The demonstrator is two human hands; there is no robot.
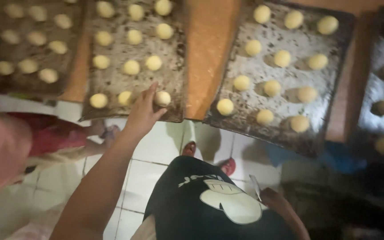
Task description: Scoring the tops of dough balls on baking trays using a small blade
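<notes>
1. Round pale-yellow dough ball [162, 98]: smooth and unbaked, sitting in the front row of its tray, at the 5 o'clock corner.
2. Dark, speckled, worn metal baking tray [174, 66]: lying flat, holding rows of similar dough balls.

pale yellow dough balls [131, 67], dark speckled trays [174, 84]

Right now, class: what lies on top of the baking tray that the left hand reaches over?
Rows of pale dough balls sit on the speckled tray. The left hand covers part of the front row.
</notes>
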